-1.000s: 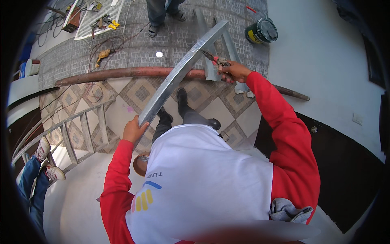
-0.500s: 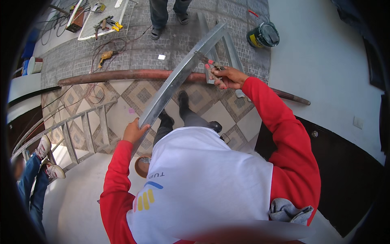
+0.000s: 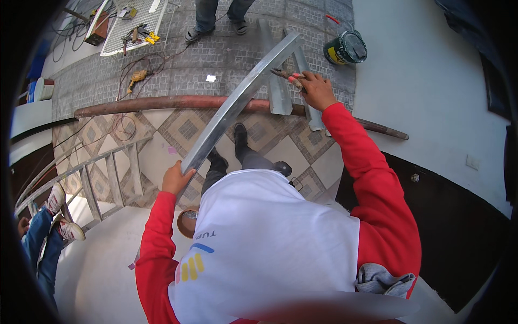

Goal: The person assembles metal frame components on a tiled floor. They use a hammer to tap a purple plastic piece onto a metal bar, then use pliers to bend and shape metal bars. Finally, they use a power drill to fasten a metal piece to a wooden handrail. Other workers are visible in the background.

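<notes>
A long silvery metal channel [image 3: 231, 109] slants up from beside my waist toward the far right. My left hand [image 3: 176, 179] is closed around its near end, thumb on top. In my right hand [image 3: 318, 90] is a pair of pliers [image 3: 287, 75] with pinkish-red on the handles. The plier jaws lie close to the channel's right edge, near its far end; whether they touch it I cannot tell. Beyond, a second metal channel [image 3: 278, 92] and a third metal channel [image 3: 306, 89] lie on the floor.
A long reddish pipe [image 3: 178, 101] crosses the floor ahead. A yellow drill [image 3: 138, 77] with cords lies beyond it. A dark bucket [image 3: 348, 47] stands by the right wall. A ladder [image 3: 110, 167] lies left, near a person's legs [image 3: 40, 235]. Another person's feet [image 3: 199, 33] are ahead.
My right hand and the pliers have moved up and right; the jaws no longer overlap the channel's face. My left hand keeps its hold. The feet ahead have shifted.
</notes>
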Motion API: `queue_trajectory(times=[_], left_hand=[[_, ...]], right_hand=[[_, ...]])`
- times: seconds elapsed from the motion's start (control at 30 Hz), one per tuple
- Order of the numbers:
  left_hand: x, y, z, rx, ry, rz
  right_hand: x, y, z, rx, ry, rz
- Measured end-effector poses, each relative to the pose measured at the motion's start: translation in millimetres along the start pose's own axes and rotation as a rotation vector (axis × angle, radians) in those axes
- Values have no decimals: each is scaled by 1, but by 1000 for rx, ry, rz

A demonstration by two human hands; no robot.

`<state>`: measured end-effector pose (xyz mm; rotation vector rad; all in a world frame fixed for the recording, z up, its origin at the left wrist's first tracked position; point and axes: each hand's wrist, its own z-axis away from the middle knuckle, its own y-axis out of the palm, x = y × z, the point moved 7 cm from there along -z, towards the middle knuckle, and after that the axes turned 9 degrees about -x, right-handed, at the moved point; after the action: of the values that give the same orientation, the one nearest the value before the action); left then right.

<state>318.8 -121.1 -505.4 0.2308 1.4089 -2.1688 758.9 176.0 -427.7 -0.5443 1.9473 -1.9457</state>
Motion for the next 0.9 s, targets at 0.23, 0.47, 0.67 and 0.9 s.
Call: queue_trajectory(times=[0.23,0.47,0.67,0.9], left_hand=[[-1,-5,1,6,-20,5],[2,-2,0,22,-43,3],[7,5,0,54,-51,12],[16,21,-2,22,3,72]], right_hand=[[15,6,3,-26,-126,129],[22,19,11,54,9,-8],[14,42,11,121,100,-324],[14,74,30,669,940,-1502]])
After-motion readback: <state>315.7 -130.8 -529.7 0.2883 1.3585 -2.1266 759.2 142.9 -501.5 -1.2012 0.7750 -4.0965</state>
